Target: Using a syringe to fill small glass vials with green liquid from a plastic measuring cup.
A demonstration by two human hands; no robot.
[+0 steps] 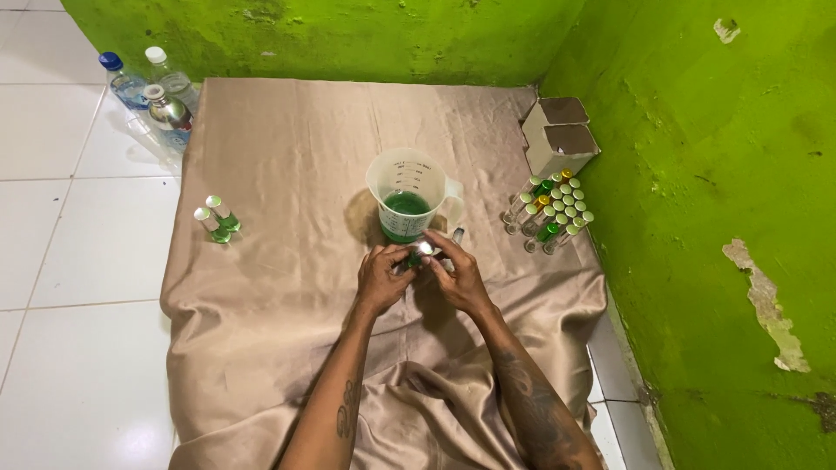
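Because the fingers crowd over it, the small vial (pixel 418 255) shows only a bright silver cap and a sliver of green, its body mostly hidden. The left hand (pixel 380 277) curls around the vial from the left, while the right hand (pixel 460 271) pinches its cap end between fingertips. The vial sits between both hands, just in front of the measuring jug (pixel 409 202) of green liquid, above the tan cloth (pixel 261 296).
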